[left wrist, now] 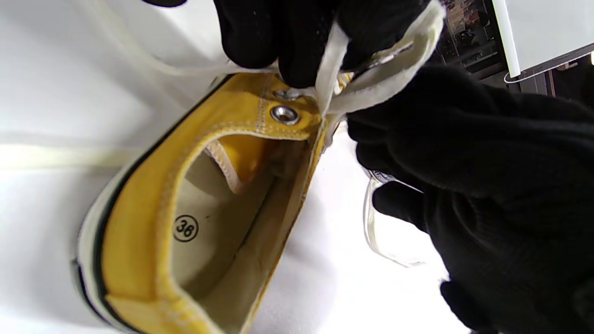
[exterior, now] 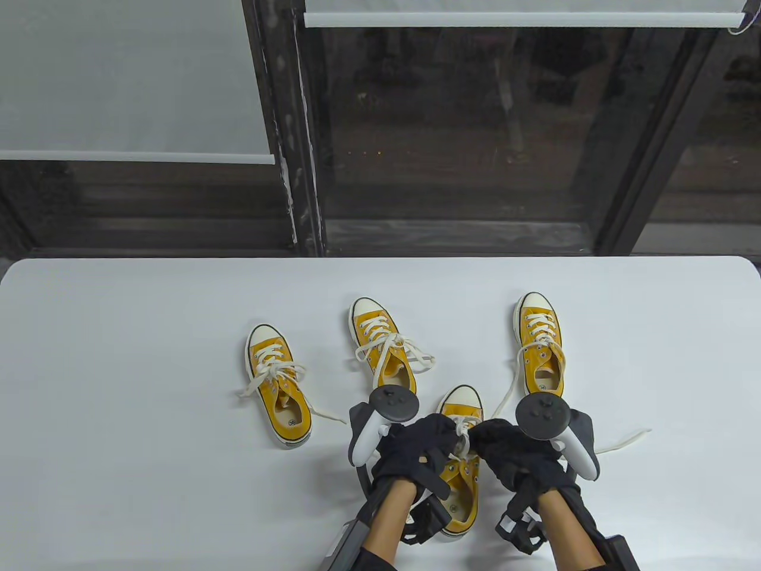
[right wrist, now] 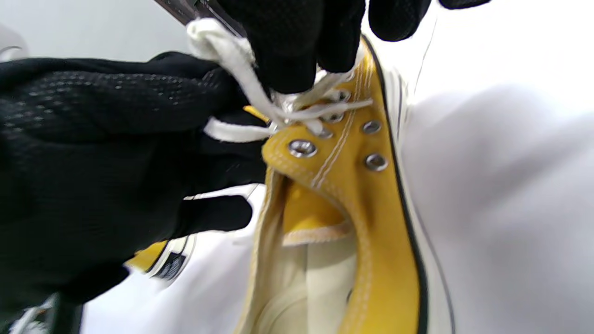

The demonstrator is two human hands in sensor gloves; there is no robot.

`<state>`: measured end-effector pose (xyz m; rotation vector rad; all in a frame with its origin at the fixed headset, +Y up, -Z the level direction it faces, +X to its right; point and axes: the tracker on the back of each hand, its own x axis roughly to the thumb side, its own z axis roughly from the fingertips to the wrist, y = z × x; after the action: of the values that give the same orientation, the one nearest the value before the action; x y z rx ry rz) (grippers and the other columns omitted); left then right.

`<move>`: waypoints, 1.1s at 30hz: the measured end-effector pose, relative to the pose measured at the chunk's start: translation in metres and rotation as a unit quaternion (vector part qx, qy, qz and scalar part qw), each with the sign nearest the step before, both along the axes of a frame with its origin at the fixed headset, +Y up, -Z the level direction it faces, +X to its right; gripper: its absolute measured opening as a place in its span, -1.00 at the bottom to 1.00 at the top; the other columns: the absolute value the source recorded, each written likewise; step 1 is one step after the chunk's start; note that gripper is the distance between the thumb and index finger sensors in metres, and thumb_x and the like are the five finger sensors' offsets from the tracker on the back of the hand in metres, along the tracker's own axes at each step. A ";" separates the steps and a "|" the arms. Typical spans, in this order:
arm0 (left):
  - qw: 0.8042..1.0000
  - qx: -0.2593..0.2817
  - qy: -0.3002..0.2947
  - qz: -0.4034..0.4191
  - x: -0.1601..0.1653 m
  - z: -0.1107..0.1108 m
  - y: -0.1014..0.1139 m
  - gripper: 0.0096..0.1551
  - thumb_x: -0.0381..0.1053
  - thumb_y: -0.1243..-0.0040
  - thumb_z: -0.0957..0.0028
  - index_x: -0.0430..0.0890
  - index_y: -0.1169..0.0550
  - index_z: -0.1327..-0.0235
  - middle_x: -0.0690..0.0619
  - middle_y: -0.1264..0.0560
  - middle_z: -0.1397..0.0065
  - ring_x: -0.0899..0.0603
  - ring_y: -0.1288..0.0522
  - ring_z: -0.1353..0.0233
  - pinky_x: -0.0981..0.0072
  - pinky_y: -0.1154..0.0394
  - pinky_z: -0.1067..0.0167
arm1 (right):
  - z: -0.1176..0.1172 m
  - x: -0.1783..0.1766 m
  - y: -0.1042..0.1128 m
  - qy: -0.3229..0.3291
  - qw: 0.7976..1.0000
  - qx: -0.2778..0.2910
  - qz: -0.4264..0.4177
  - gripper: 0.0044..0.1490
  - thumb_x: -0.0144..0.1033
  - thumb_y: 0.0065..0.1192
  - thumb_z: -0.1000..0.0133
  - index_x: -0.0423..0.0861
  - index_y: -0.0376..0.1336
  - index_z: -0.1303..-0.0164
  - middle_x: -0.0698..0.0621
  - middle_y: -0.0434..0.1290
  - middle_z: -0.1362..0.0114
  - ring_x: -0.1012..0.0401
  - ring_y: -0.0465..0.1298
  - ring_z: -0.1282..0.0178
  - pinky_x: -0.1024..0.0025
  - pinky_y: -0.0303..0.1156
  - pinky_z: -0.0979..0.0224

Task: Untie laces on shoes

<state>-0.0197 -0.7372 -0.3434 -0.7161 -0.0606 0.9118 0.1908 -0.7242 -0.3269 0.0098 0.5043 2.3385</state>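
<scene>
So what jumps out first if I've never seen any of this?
Four bright yellow sneakers on the white table. Nearest the bottom edge, both black-gloved hands, left hand and right hand, pinch the white lace of the nearest sneaker. The far-left sneaker still wears its bow.

Four yellow low-top shoes with white toe caps sit toes away on the surface. The nearest shoe point(exterior: 461, 458) has its white lace point(left wrist: 371, 86) bunched at the top eyelets. The far-left shoe point(exterior: 278, 386) and middle shoe point(exterior: 383, 348) show looped bows. The right shoe point(exterior: 540, 345) trails loose lace ends.
</scene>
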 end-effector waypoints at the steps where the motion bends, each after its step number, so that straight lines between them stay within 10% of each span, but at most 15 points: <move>1: 1.000 0.000 0.000 0.000 0.000 0.000 0.000 -0.57 0.07 -0.02 -0.38 0.09 -0.38 -0.48 0.11 -0.49 -0.34 -0.08 -0.31 -0.61 -0.37 -0.02 -0.58 | 0.001 0.001 0.003 -0.001 1.000 0.004 0.010 -0.48 -0.41 0.06 -0.30 -0.08 0.25 -0.51 -0.16 0.13 -0.64 -0.23 0.05 -0.66 -0.30 0.00 -0.56; 8: 1.000 0.013 0.013 -0.016 -0.001 0.000 0.004 -0.57 0.08 -0.18 -0.33 0.02 -0.48 -0.41 0.10 -0.59 -0.28 -0.09 -0.41 -0.57 -0.36 -0.10 -0.56 | 0.009 -0.005 0.008 -0.023 0.999 0.020 0.036 -0.33 0.11 0.19 -0.28 -0.12 0.29 -0.43 -0.14 0.13 -0.64 -0.21 0.07 -0.67 -0.29 0.01 -0.57; 17: 0.995 0.037 0.054 -0.079 -0.011 -0.001 0.006 -0.58 0.05 -0.19 -0.31 -0.02 -0.55 -0.38 0.07 -0.64 -0.27 -0.13 -0.43 -0.56 -0.36 -0.13 -0.54 | 0.005 -0.003 0.001 -0.071 0.994 0.055 0.068 -0.58 -0.23 0.19 -0.29 -0.10 0.38 -0.30 -0.07 0.22 -0.59 -0.15 0.16 -0.66 -0.32 0.02 -0.56; 26: 0.998 0.040 0.006 -0.041 -0.005 -0.002 0.006 -0.56 0.07 -0.36 -0.19 0.07 -0.50 -0.29 0.11 -0.53 -0.32 -0.12 -0.32 -0.63 -0.38 -0.08 -0.56 | -0.002 0.008 -0.015 -0.038 0.992 -0.050 -0.106 -0.58 -0.18 0.08 -0.36 0.02 0.23 -0.41 -0.17 -0.02 -0.67 -0.23 -0.08 -0.70 -0.35 -0.12 -0.58; 33: 0.999 0.018 -0.032 0.034 0.003 -0.001 0.003 -0.21 0.10 -0.28 -0.27 0.21 -0.17 -0.71 0.16 -0.31 -0.68 -0.15 -0.11 -0.78 -0.39 0.04 -0.61 | 0.000 0.003 -0.010 -0.016 0.995 -0.033 -0.090 -0.58 -0.26 0.10 -0.30 -0.01 0.34 -0.34 -0.14 0.06 -0.65 -0.22 -0.06 -0.70 -0.36 -0.11 -0.57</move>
<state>-0.0167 -0.7344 -0.3446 -0.7128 -0.1599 0.9504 0.1937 -0.7337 -0.3271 -0.0136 0.5409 2.1419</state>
